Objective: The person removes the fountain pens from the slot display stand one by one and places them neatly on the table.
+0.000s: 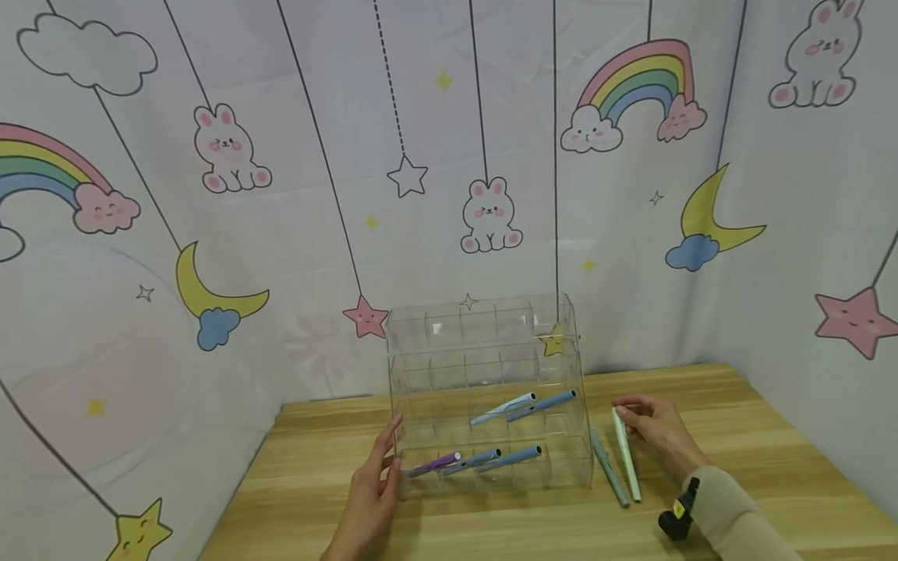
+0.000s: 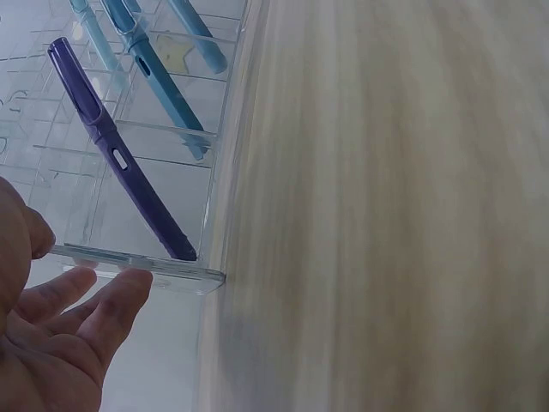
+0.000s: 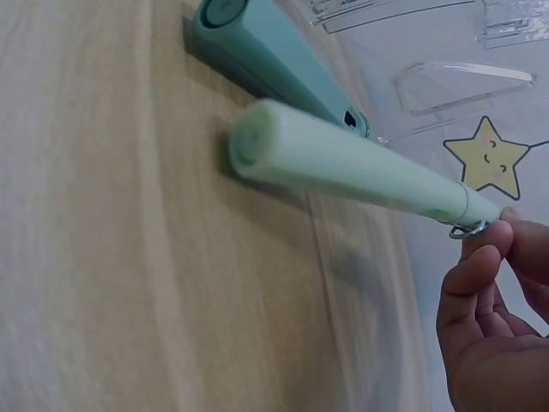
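Your left hand (image 1: 370, 487) has the clear rack (image 1: 567, 466), but your right hand (image 1: 658, 430) only pinches the pale green pen (image 1: 627, 458) by one end, so it could swivel loose.

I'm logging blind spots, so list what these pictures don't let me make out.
Right wrist: gripped end of the pale green pen, covered by the right hand; its near end, blurred.
Head: most of the left arm, cut off by the bottom edge.
Head: any lettering on the darker green pen, too small.
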`<state>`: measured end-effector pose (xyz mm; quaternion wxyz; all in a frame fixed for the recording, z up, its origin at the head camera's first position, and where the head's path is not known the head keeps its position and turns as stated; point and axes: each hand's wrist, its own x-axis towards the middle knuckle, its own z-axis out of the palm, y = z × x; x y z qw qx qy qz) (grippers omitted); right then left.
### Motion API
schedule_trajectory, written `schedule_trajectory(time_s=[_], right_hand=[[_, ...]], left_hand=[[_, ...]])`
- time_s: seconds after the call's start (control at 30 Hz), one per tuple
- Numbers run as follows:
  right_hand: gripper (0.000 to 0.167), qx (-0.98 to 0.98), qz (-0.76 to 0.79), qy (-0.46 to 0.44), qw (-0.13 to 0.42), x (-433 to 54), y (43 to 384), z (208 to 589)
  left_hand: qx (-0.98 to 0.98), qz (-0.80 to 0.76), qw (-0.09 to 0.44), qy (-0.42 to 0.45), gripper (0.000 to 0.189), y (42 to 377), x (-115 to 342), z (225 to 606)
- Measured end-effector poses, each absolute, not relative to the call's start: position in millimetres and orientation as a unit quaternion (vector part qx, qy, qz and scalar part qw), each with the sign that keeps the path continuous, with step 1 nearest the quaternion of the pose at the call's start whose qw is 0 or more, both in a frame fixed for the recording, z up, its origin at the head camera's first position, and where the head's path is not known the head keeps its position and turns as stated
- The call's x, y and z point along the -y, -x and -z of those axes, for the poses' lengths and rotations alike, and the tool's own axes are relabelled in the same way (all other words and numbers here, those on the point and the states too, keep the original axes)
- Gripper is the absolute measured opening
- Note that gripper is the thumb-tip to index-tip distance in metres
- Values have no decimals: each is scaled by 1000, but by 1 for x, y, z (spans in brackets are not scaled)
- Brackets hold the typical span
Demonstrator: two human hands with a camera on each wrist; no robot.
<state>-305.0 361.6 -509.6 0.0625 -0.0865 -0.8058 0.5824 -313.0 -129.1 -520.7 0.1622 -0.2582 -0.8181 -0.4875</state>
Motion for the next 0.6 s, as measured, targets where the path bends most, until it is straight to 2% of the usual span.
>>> schedule_trajectory(time_s=[0.6], right_hand=[[38, 797, -601, 52, 16, -361, 314, 519]], left_hand=[[817, 499, 145, 250, 75, 312, 129, 521]])
